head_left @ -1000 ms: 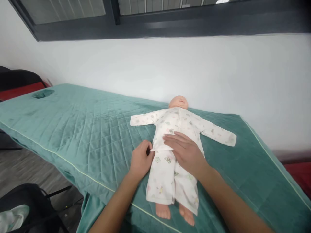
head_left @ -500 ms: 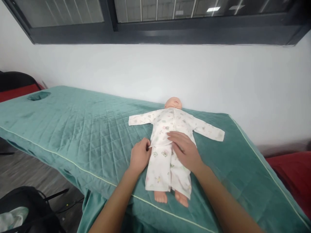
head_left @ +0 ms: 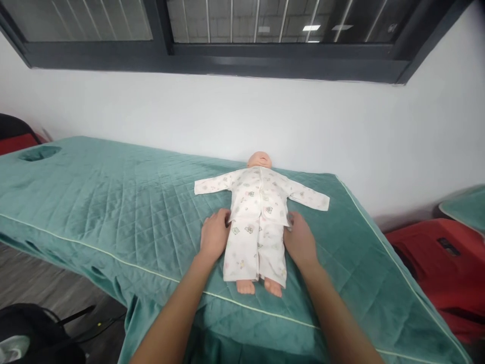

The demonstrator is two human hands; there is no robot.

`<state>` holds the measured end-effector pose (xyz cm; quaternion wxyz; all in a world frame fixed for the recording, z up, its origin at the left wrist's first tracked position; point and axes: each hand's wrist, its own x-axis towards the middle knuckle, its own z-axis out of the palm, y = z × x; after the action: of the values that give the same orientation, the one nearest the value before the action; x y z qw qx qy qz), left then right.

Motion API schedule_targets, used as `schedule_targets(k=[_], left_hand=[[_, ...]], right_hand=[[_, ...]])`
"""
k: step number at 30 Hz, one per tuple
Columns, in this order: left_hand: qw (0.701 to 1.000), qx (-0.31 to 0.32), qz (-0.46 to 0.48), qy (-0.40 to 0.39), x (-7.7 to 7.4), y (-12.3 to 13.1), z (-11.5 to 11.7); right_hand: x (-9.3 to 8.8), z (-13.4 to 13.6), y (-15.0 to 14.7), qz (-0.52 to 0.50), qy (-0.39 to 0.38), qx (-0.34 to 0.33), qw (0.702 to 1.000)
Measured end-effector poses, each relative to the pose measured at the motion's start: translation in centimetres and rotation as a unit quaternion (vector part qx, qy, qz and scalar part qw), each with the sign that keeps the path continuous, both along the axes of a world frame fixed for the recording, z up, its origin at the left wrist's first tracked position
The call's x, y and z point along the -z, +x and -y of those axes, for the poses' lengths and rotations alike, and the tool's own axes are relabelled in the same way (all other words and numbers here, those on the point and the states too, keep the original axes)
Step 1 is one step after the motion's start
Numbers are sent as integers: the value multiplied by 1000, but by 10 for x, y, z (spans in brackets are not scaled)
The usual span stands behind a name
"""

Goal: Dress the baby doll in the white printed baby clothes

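Note:
A baby doll lies on its back in a white printed baby shirt and matching pants. Its sleeves are spread out to both sides, and bare feet show below the pant legs. At the left end of the shirt's hem, my left hand is closed with its fingertips on the cloth. My right hand pinches the hem's right corner, beside the doll's hip. Fingertips of both hands are partly hidden by the cloth and the hands themselves.
A green quilted cover drapes the bed, which has a hole at the far left. Behind it stand a white wall and a dark window frame. Red objects sit at right; a black chair stands lower left.
My right hand has moved off the shirt's front to the hem's right corner and closed there. My left hand stays at the left hem. The view has shifted to the right.

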<state>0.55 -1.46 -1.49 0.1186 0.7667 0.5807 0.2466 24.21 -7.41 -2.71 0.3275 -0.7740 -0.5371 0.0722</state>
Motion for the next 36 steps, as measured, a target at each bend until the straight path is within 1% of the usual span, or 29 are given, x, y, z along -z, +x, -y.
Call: schedule_targets(k=[3,5,8,11,15,18,20,22,24,25,27,30,33,36], left_hand=[[1000,17,7,-8,-2,2,-2],[999,15,24,-17,-4,2,-1],[998,-16,61,-30,-5,-1,3],[996,-40,79,-20,-2,-3,4],[994,-42,97,-9,1,-4,5],[987,-32,155,-19,-1,-6,9],[975,-25,220,-23,-4,-8,14],[961,-19,274,-14,-8,-9,18],[956,2,293,12,-15,-7,22],[957,21,287,30,-18,-4,23],[964,69,246,73,-26,3,24],[973,126,141,129,-37,20,21],[977,136,48,156,-44,35,18],[975,135,9,178,-46,43,16]], right_hand=[[-10,-5,-5,6,-75,26,997],[-13,-2,-6,-4,-76,24,997],[-9,8,-3,-32,-16,9,999],[-2,18,1,-25,30,9,999],[6,22,3,22,77,16,997],[7,20,4,33,106,17,994],[5,19,2,32,142,-9,989],[-2,19,-1,44,185,-56,980],[-10,17,-5,70,208,-111,969],[-15,16,-8,85,212,-135,964],[-26,10,-12,113,211,-171,956],[-40,0,-17,131,196,-215,948],[-51,-8,-20,90,216,-234,944],[-56,-8,-23,68,243,-236,938]])
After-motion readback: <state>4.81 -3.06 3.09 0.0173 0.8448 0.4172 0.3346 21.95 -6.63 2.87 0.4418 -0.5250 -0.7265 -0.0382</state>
